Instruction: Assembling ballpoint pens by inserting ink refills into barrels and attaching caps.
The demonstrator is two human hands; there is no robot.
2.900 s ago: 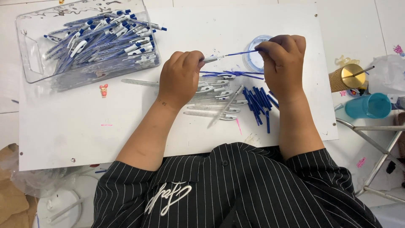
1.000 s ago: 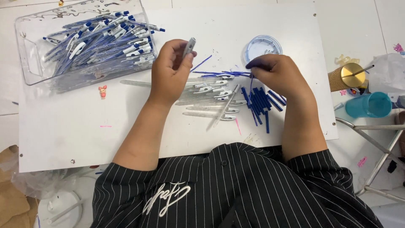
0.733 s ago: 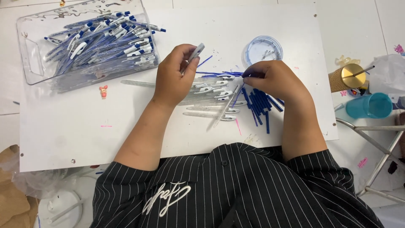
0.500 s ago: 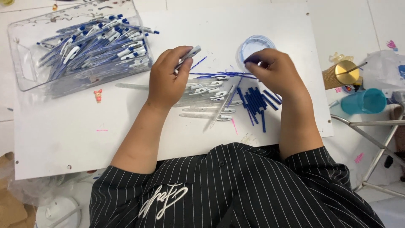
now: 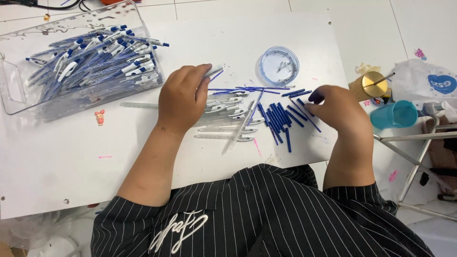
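With our left hand (image 5: 183,97) clamped on a clear pen barrel (image 5: 213,71) near the board's (image 5: 71,162) middle, our right hand (image 5: 335,107) pinches among the blue pen pieces (image 5: 281,119) toward its right edge, seemingly choosing one to fit next.

Black shirt with thin white stripes, short-sleeved.

Bin of pens (image 5: 90,57) far left — loose barrels (image 5: 228,119) centre, round dish (image 5: 279,65) behind.
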